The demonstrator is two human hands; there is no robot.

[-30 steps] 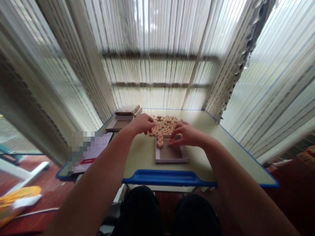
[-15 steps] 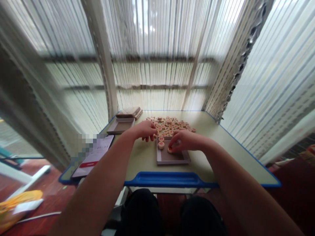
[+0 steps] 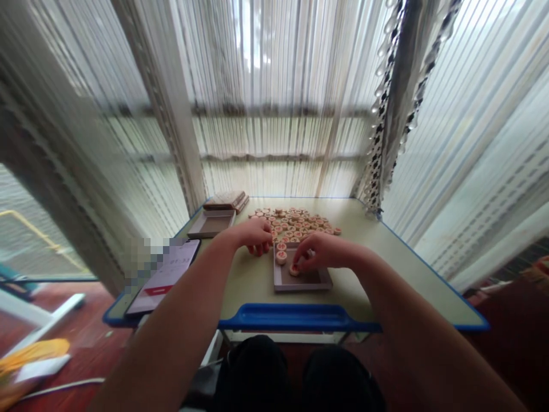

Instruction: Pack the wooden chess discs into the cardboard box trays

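Observation:
My right hand [image 3: 315, 252] is inside a shallow box [image 3: 302, 288], its fingertips closed on a round wooden Chinese chess piece [image 3: 294, 271] low against the box floor. Two more chess pieces with red characters sit at the box's left side, one piece [image 3: 281, 258] nearer me and one piece [image 3: 281, 246] behind it. Just left of the box's rim hovers my left hand [image 3: 257, 234], fingers curled together; what they hold, if anything, is hidden. Beyond both hands a loose heap of chess pieces [image 3: 295, 220] spreads over the table, some lying on others.
On the table [image 3: 364, 226] at the back left is a second shallow box [image 3: 212, 223], with a flat brown stack [image 3: 226, 200] behind it. A phone [image 3: 165, 274] lies along the left edge. A blue trough [image 3: 294, 315] lines the front edge. Curtains [image 3: 283, 137] hang behind.
My right hand has moved the chess piece slightly toward me and left in the box. The left hand stays beside the box, fingers curled. The camera view has shifted slightly.

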